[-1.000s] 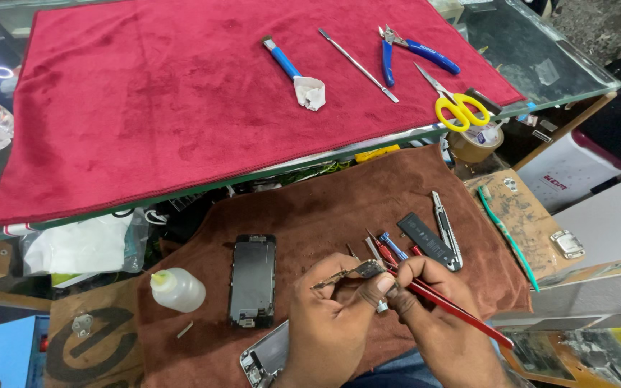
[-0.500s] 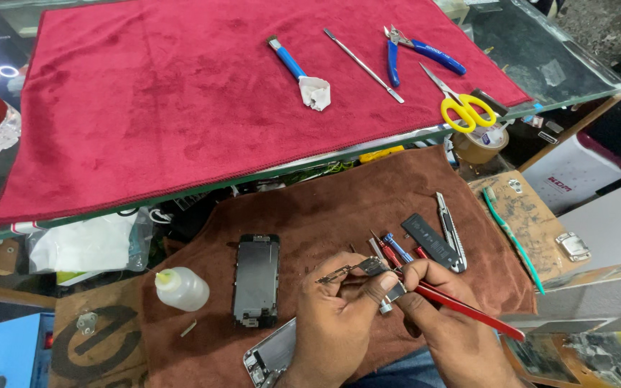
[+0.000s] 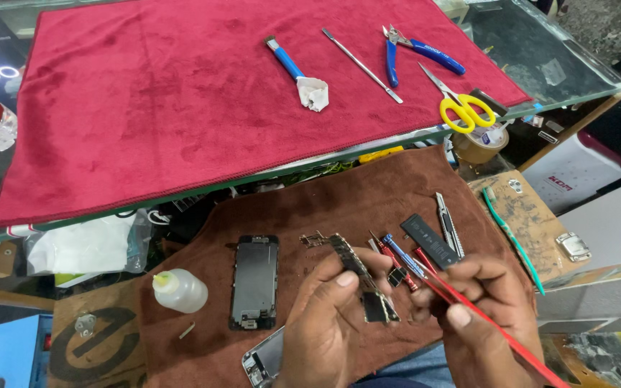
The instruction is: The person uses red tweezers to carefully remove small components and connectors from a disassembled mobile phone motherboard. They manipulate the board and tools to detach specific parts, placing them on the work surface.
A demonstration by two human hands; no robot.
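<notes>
Over the brown cloth on the lower worktop, my left hand pinches a narrow phone circuit board by its long edges, thumb on top. My right hand is closed around a thin red tool aimed toward it. I judge the board light, stiff and fragile: best gripped at the edges, clear of components.

left hand grips circuit board, right hand red tool
</notes>
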